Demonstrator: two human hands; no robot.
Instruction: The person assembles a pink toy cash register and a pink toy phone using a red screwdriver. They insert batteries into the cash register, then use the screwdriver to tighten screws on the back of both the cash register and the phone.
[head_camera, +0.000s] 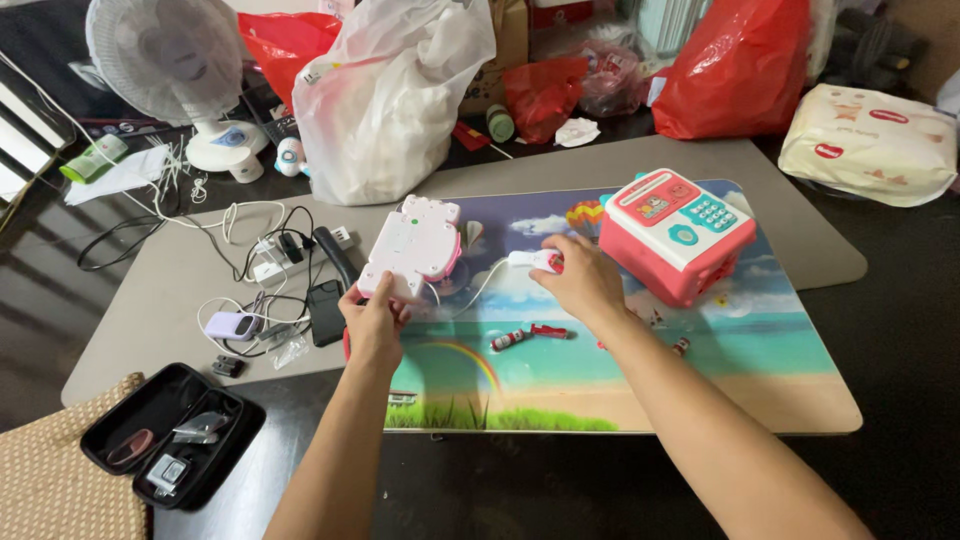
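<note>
My left hand (375, 318) grips the near edge of a white and pink toy device (412, 246), holding it tilted up off a colourful picture mat (700, 370). A thin white cable (478, 288) runs from the device to a small white plug-like piece (530, 260). My right hand (580, 282) rests over that piece, fingers curled on it. Just right of this hand stands a pink toy safe with a keypad (676, 234). Two small red and white tools (528, 335) lie on the mat below the hands.
A grey mat (160, 300) at the left carries tangled cables, a power strip (285, 262), a black phone (325, 312) and a lilac gadget (232, 325). An open black case (170, 432) lies at lower left. A white fan (175, 70), plastic bags and a wipes pack (868, 142) crowd the back.
</note>
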